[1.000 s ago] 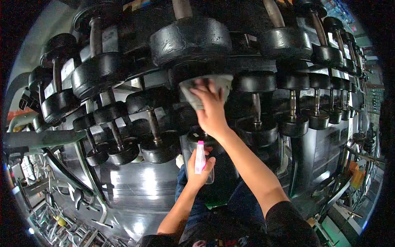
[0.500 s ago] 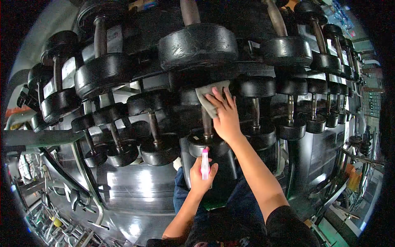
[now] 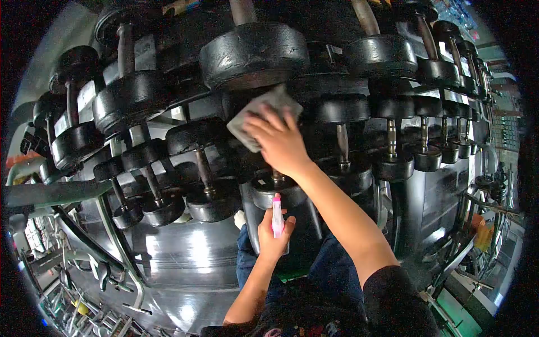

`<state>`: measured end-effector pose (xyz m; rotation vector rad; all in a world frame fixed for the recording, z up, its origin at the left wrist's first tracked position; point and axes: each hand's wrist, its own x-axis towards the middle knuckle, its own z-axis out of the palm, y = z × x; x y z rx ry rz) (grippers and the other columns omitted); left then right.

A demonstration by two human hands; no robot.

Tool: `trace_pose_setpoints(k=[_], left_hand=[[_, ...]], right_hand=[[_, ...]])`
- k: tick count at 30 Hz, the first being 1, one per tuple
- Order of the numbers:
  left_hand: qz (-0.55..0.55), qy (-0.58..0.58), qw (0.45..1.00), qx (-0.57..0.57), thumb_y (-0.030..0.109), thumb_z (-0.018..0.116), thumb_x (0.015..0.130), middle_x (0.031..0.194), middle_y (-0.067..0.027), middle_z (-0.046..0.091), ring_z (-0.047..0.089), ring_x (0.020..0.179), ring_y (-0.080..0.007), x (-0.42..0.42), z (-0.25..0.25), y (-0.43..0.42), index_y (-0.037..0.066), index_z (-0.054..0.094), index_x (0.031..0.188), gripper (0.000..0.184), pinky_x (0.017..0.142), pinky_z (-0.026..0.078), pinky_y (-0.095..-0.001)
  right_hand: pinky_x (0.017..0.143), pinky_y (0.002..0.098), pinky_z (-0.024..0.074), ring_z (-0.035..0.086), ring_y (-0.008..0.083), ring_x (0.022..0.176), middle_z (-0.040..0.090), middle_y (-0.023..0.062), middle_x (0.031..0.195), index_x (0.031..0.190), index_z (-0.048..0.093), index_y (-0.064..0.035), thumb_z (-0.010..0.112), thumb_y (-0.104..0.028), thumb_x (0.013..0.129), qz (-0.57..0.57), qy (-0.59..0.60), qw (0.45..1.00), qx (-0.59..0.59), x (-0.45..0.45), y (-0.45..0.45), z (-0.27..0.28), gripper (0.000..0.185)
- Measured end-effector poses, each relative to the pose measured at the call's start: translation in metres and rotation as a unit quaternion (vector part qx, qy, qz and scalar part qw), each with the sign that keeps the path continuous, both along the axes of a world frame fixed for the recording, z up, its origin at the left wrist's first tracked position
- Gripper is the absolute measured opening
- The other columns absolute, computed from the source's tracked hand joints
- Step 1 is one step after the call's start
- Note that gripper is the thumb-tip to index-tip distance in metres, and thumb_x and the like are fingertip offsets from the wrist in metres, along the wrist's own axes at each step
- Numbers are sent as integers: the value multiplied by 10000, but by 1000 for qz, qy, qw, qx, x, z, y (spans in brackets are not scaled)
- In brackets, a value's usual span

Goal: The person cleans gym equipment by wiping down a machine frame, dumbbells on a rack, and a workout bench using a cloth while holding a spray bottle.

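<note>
My right hand (image 3: pixel 279 143) presses a grey cloth (image 3: pixel 242 126) against the far end of a black dumbbell (image 3: pixel 264 194) on the lower row. Its fingers are spread over the cloth and slightly blurred, and cloth and hand hide that end and most of the handle. Nearer to me, my left hand (image 3: pixel 272 238) is wrapped round a spray bottle (image 3: pixel 277 216) with a pink and white trigger head. The bottle is upright just in front of the dumbbell's near end; its lower body is mostly hidden by the hand.
Larger dumbbells, one of them (image 3: pixel 255 56) just beyond the cloth, line the upper row. Several smaller ones flank my hands, including one on the left (image 3: pixel 210 199) and one on the right (image 3: pixel 345 174). Gym machines (image 3: pixel 106 253) stand at the left on the shiny floor (image 3: pixel 191 269).
My right hand has moved the cloth left and slightly up across the dumbbell's far end. My left hand keeps its hold on the spray bottle. The view has shifted slightly.
</note>
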<state>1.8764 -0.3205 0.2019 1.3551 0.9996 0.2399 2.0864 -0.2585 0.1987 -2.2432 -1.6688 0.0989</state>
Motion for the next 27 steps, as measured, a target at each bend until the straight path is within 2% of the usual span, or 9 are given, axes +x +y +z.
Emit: trace_pose_setpoints(k=[3, 7, 11, 13, 17, 19, 21, 22, 27], left_hand=[[-4, 26, 999, 19, 244, 737, 818, 665, -52, 582, 549, 592, -120, 2, 4, 2, 35, 597, 1025, 326, 587, 455, -274], [-26, 50, 998, 15, 283, 742, 820, 679, -59, 594, 562, 592, -134, 1, 7, 4, 41, 600, 1028, 349, 600, 469, -286], [3, 15, 1000, -27, 301, 738, 822, 694, -69, 606, 570, 588, -152, -5, -7, -2, 40, 601, 1031, 361, 605, 476, -298], [-16, 20, 1000, 17, 195, 712, 848, 714, 19, 576, 534, 626, -61, -2, -3, 0, 45, 570, 1076, 308, 577, 437, -237], [-35, 24, 998, 38, 178, 707, 852, 780, 6, 593, 535, 639, -57, -4, -3, 4, 50, 571, 1155, 356, 588, 443, -234], [-38, 12, 998, 39, 168, 703, 859, 817, 7, 585, 526, 654, -52, -3, -2, 4, 57, 564, 1226, 408, 601, 444, -232], [-37, 19, 999, 15, 167, 701, 861, 802, 14, 574, 517, 657, -52, -2, 1, 6, 60, 561, 1240, 418, 608, 441, -232], [-35, 24, 999, -11, 165, 699, 864, 788, 21, 562, 508, 659, -53, -2, 2, 6, 64, 559, 1255, 427, 614, 439, -231], [-29, 34, 999, 26, 198, 730, 836, 715, -25, 573, 535, 615, -109, 0, 3, 7, 53, 589, 1117, 346, 608, 456, -266]], right_hand=[[1126, 603, 239, 305, 333, 1412, 340, 13, 1537, 1406, 479, -229, 597, -104, 815, -141, 49, 988, 38, 11, -38, -30, 616], [1118, 632, 212, 240, 356, 1437, 341, 19, 1537, 1424, 460, -237, 652, -120, 779, -107, 49, 988, 102, 10, -36, -39, 683], [1114, 601, 241, 245, 276, 1440, 421, 0, 1478, 1254, 606, -174, 664, -136, 770, 55, -20, 998, 7, 1, 11, -4, 489], [1114, 581, 250, 305, 259, 1409, 461, -3, 1444, 1168, 647, -154, 653, -172, 783, 57, -53, 997, 12, 5, 36, -5, 386], [1039, 512, 381, 503, 270, 1281, 615, 60, 1286, 1099, 653, -163, 591, -251, 851, 38, -62, 996, -48, 25, 81, -10, 271], [1112, 523, 309, 455, 318, 1325, 525, 126, 1396, 1264, 629, -148, 475, -295, 879, -87, 208, 929, -293, 43, 112, -10, 440], [1139, 452, 293, 427, 334, 1344, 466, 153, 1444, 1317, 588, -116, 409, -382, 887, 37, 87, 931, -353, 70, 134, -23, 536], [1133, 388, 306, 429, 327, 1343, 459, 176, 1444, 1319, 583, -98, 467, -419, 853, 35, 189, 920, -342, 78, 136, -20, 578], [1092, 406, 339, 480, 343, 1280, 503, 220, 1386, 1264, 589, 25, 529, -569, 822, 25, 217, 911, -349, 112, 128, -33, 743]])
